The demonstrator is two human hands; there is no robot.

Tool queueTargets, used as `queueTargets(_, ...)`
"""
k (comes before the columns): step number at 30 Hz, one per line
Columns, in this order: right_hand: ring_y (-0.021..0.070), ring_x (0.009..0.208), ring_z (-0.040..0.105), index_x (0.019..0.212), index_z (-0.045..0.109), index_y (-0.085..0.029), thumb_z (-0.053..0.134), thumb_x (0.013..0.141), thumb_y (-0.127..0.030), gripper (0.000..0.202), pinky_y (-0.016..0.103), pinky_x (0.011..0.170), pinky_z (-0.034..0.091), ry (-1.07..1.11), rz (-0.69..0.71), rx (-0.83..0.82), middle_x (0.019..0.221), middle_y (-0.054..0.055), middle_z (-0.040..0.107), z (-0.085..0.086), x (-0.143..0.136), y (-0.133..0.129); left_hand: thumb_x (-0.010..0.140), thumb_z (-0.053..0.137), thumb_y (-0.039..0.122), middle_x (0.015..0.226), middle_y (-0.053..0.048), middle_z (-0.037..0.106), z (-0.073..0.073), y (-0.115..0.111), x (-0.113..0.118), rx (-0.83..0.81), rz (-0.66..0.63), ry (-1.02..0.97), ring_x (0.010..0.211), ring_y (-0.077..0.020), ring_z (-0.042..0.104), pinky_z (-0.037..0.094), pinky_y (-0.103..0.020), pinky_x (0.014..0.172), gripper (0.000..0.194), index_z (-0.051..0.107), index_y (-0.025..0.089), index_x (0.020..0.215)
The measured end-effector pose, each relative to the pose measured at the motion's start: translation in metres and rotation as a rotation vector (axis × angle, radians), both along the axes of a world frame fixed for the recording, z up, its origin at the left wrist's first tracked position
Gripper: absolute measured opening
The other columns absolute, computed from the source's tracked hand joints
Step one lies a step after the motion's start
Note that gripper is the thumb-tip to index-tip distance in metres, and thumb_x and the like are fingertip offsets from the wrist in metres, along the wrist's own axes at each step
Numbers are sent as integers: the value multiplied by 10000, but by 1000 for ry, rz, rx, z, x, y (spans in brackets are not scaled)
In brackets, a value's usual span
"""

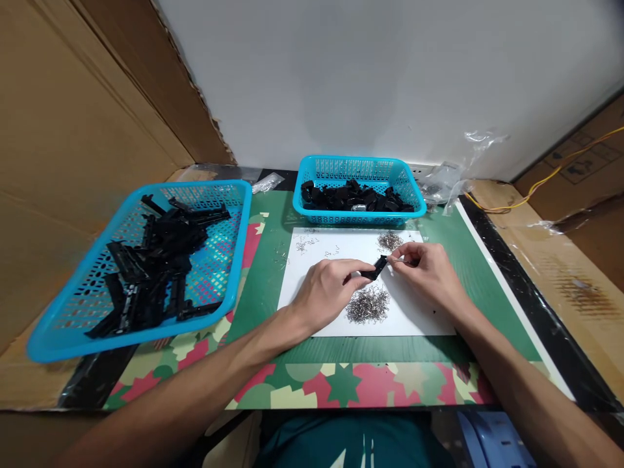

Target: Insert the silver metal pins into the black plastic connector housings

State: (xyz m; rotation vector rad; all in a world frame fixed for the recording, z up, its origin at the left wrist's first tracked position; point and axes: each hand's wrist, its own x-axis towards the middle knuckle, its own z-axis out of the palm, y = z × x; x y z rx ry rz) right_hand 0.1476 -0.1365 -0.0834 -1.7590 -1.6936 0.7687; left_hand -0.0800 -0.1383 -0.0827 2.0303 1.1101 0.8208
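Note:
My left hand (330, 286) pinches a small black plastic part (376, 268) between thumb and fingertips, over the white sheet (331, 328). The part is held tilted, its far end pointing up and right. At that end, my right hand (426, 270) has thumb and fingers pinched together. Something thin and metallic seems to be in its grip, but it is too small to name. Just below the hands lies a heap of tiny bent metal pieces (368, 305). A smaller heap of similar pieces (390, 241) lies beyond them, and a few loose ones (303, 244) are scattered at upper left.
At the left, a large blue basket (240, 260) holds long black plastic parts (160, 253). Behind the sheet, a smaller blue basket (361, 220) contains short black parts (341, 195). Clear plastic bags (443, 182) and yellow wires (541, 185) sit at right. Cardboard (88, 130) walls the left side.

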Motion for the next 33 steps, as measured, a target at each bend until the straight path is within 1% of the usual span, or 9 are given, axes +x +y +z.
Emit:
queueTargets(2, 150, 565, 471, 804, 754, -175, 663, 828, -373, 219, 295, 538, 303, -14, -3, 15, 588, -2, 560, 0, -1, -1, 921, 707, 188, 1016, -57, 834, -2, -1, 0, 3, -10, -11, 873, -232, 771, 612, -386, 827, 233, 821, 227, 1120)
queueTargets(4, 154, 571, 479, 817, 759, -179, 658, 839, -375, 222, 298, 544, 307, -19, -9, 29, 591, 0, 568, -1, -3, -2, 920, 712, 192, 1044, -62, 833, -3, -1, 0, 1, -7, -20, 873, -232, 772, 613, -379, 812, 236, 822, 225, 1126)
queueTargets(8, 153, 572, 471, 816, 743, -179, 663, 856, -399, 237, 301, 549, 310, -20, -22, 55, 598, 1, 576, 0, -7, -5, 921, 719, 207, 989, -53, 836, -4, 0, 0, -22, 1, -19, 840, -227, 769, 608, -367, 777, 230, 827, 230, 1122)
queueTargets(13, 150, 559, 458, 790, 712, -179, 665, 872, -417, 256, 301, 545, 308, -16, -30, 92, 591, 4, 576, 0, -10, -7, 901, 725, 203, 898, -38, 831, -3, 0, 0, -64, 17, -37, 843, -235, 765, 603, -366, 771, 222, 840, 243, 1087)
queueTargets(16, 156, 561, 482, 769, 699, -176, 675, 862, -422, 264, 302, 540, 323, -6, -25, 96, 608, 20, 606, -2, -10, -6, 892, 720, 190, 924, -42, 834, -3, 0, 1, -88, 15, -53, 851, -236, 761, 601, -370, 783, 222, 844, 240, 1069)
queueTargets(21, 152, 567, 472, 751, 693, -175, 657, 874, -405, 263, 300, 535, 301, -4, 27, 95, 602, 14, 585, -4, -6, -4, 896, 700, 161, 1003, -48, 836, -3, 2, 2, -88, 16, -76, 819, -220, 745, 588, -368, 785, 246, 839, 238, 1083)
queueTargets(25, 153, 571, 465, 813, 766, -174, 644, 892, -408, 276, 302, 539, 280, -37, 64, 70, 593, 1, 556, -2, -1, -2, 890, 712, 162, 898, -46, 824, -4, 3, 1, -110, 30, -69, 773, -213, 728, 564, -346, 731, 230, 841, 226, 1070)
queueTargets(28, 155, 563, 467, 862, 813, -180, 646, 890, -402, 279, 307, 544, 274, -75, 109, 58, 589, 3, 561, 1, 3, 0, 886, 730, 184, 861, -42, 815, -4, 3, 1, -136, 47, -73, 743, -203, 711, 552, -342, 725, 216, 838, 218, 1069)
queueTargets(33, 176, 583, 542, 942, 831, -177, 656, 884, -350, 252, 313, 575, 356, -96, 180, 43, 618, 17, 630, 5, 8, 3, 903, 721, 208, 855, -38, 801, -1, 2, 0, -150, 33, -71, 722, -190, 692, 537, -327, 716, 189, 825, 208, 1060)
